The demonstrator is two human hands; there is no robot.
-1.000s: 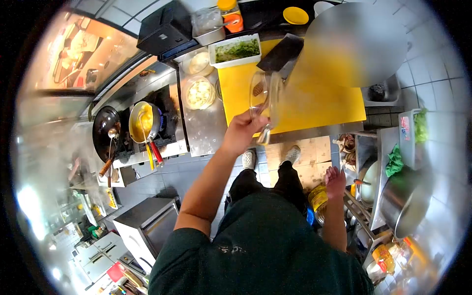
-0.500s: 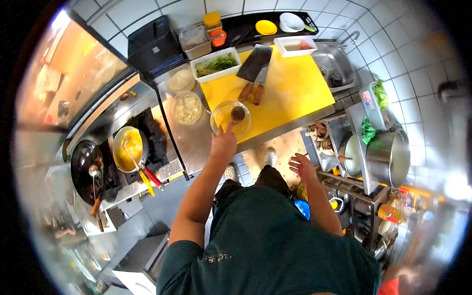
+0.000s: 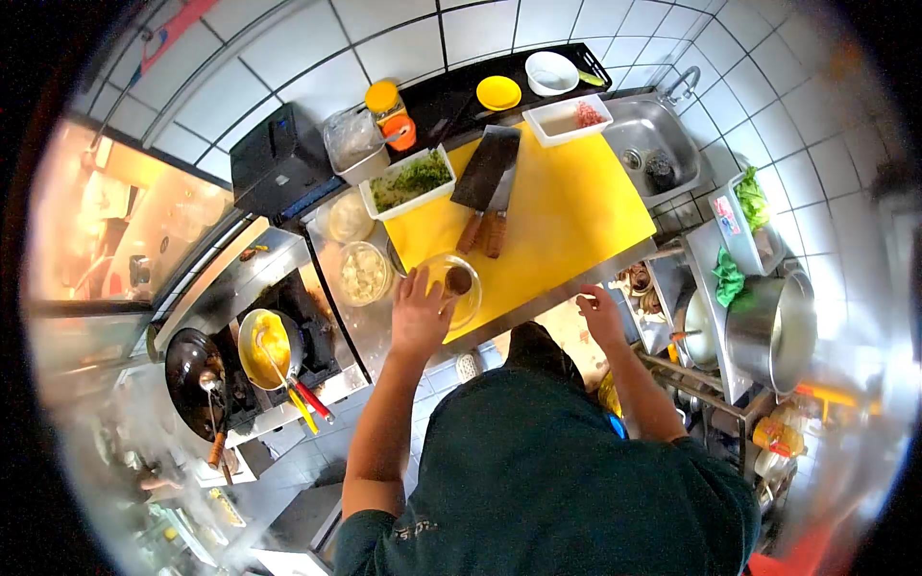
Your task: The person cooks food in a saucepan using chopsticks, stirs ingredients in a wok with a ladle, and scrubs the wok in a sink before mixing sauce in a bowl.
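My left hand [image 3: 420, 312] is at the near left rim of a clear glass bowl [image 3: 471, 309], its fingers outside the rim and the thumb on the inner side. Inside the bowl is a small brown round-ended item [image 3: 458, 280] whose kind I cannot make out. The bowl stands at the near left corner of a yellow cutting board [image 3: 576, 206]. Two cleavers [image 3: 490, 173] with wooden handles lie on that board, handles toward me. Beside the bowl is a tub of pale chunks [image 3: 365, 273]. Held in the air past the board's near edge, my right hand [image 3: 600, 315] is empty, fingers loosely bent.
Left of the counter, a pan with yellow food [image 3: 267, 350] and a dark wok [image 3: 197, 379] sit on the stove. Chopped greens fill a white tray [image 3: 408, 184]. A sink [image 3: 653, 144] is at the far right; a large steel pot [image 3: 768, 331] stands on the right shelf.
My left hand has shifted left around the bowl's rim, away from the brown item. The right hand's fingers have gone from spread to loosely bent. The view has moved closer to the counter.
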